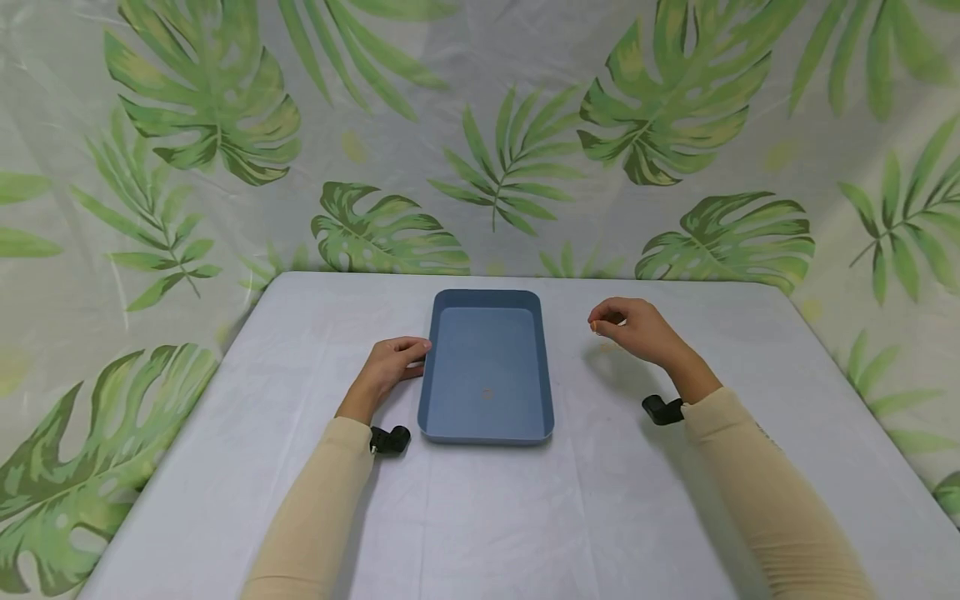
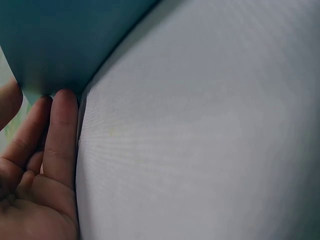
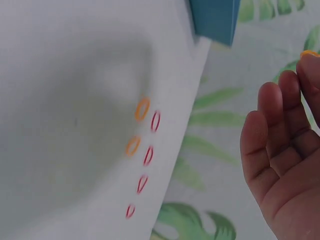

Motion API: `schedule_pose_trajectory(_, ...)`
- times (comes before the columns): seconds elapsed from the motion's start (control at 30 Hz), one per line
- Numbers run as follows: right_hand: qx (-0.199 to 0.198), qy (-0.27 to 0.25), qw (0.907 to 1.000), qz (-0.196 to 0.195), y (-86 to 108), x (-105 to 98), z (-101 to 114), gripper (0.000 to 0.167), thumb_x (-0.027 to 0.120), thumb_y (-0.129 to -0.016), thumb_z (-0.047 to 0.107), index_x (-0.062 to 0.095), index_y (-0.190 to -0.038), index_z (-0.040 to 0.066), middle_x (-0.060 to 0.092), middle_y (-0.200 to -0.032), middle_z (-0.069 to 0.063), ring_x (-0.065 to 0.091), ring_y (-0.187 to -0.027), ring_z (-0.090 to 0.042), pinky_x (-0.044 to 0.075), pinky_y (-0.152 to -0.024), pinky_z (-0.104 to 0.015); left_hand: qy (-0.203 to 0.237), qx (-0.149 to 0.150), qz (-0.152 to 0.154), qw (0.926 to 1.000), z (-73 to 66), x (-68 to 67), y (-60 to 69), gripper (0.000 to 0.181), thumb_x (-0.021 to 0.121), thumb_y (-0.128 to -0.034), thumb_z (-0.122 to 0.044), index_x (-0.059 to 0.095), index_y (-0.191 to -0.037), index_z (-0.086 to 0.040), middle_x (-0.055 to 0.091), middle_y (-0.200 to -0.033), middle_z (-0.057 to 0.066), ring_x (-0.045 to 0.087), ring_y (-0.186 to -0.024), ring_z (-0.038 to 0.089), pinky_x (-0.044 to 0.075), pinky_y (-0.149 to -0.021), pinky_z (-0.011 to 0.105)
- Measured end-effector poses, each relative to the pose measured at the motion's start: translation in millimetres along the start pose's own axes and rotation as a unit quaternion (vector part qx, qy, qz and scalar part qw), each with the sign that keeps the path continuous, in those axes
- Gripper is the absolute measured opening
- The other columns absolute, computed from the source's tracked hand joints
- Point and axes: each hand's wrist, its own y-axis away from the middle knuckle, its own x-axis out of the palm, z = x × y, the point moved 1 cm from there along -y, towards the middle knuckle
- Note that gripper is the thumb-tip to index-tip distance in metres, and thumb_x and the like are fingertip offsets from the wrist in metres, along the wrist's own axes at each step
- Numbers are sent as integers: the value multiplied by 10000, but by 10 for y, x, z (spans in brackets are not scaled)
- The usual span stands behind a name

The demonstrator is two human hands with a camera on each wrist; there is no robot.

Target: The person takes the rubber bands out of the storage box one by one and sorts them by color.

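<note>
A blue rectangular tray [image 1: 483, 358] lies on the white-covered table. My left hand [image 1: 388, 364] rests against its left side; in the left wrist view, extended fingertips [image 2: 65, 97] touch the outer wall. Right of the tray, my right hand [image 1: 633, 327] is raised over the table and pinches a small orange ring [image 3: 310, 52] between thumb and forefinger. Much of that ring is hidden by the fingers or cut off by the frame. Below the hand, the right wrist view shows two orange rings [image 3: 142, 109] beside a row of several thinner red rings [image 3: 148, 155].
The white table [image 1: 675, 517] reaches back to a leaf-patterned cloth [image 1: 517, 50]. A small brownish mark [image 1: 487, 393] shows inside the tray near its front, too faint to identify. Black wrist cameras [image 1: 390, 440] hang beneath both cuffs.
</note>
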Motion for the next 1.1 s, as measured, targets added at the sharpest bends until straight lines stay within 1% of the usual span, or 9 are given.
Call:
schedule_pose_trajectory(0.13,134,132,9998,-109,14,-93,-93,168,588,-995,176,702,-1071,79,715,-1043,-128,628,-944,-241,513,-782,-338,-37,-11,19,10000,0,-6,8,396,636,-983,-211,612,-1307,15,604,-1338,156,599,-1148,152,590,-913,241)
schedule_pose_trajectory(0.23,200,175,9996,-128,26,-131,-160,203,586,-1001,209,699,-1092,67,707,-1058,-138,624,-949,-245,509,-797,-347,-85,-37,-3,10000,-5,-14,25,394,626,-989,-216,609,-1316,3,586,-1372,158,579,-1210,183,585,-932,247)
schedule_pose_trajectory(0.33,349,181,9992,-89,51,-148,-232,248,578,-1008,237,692,-1117,46,698,-1087,-149,624,-977,-265,509,-818,-360,-110,-51,-9,9999,-13,-17,38,387,619,-992,-213,610,-1317,-3,579,-1384,162,571,-1240,205,585,-941,254)
schedule_pose_trajectory(0.47,641,230,9977,-63,99,-166,-349,279,570,-1014,247,680,-1145,26,694,-1140,-167,624,-1028,-291,513,-836,-361,-88,2,43,10000,-16,-3,31,388,620,-991,-209,609,-1316,4,582,-1377,173,581,-1217,202,588,-936,260)
schedule_pose_trajectory(0.63,917,242,9955,-62,156,-190,-519,304,567,-1013,261,673,-1161,16,680,-1164,-194,610,-994,-284,504,-768,-305,-87,9,59,9999,-7,7,17,386,618,-992,-204,608,-1314,9,586,-1364,169,590,-1178,177,590,-928,257)
schedule_pose_trajectory(0.83,1050,338,9939,-40,193,-242,-678,311,567,-1010,259,669,-1167,11,674,-1157,-208,605,-973,-276,491,-730,-280,-68,15,77,9999,-8,6,18,391,616,-994,-205,604,-1319,10,584,-1367,177,596,-1166,177,590,-933,268)
schedule_pose_trajectory(1.03,1172,523,9917,23,226,-265,-786,311,562,-1006,244,672,-1151,-8,668,-1145,-232,607,-975,-306,484,-734,-287,-31,4,66,10000,-24,5,34,390,621,-990,-205,607,-1318,7,587,-1360,169,605,-1145,162,593,-923,260)
schedule_pose_trajectory(1.1,1222,545,9910,67,248,-261,-829,318,561,-1004,249,669,-1156,-9,665,-1150,-236,609,-966,-295,480,-729,-285,-14,-4,68,10000,-20,4,37,389,627,-987,-209,611,-1312,6,591,-1349,164,611,-1122,151,595,-916,259)
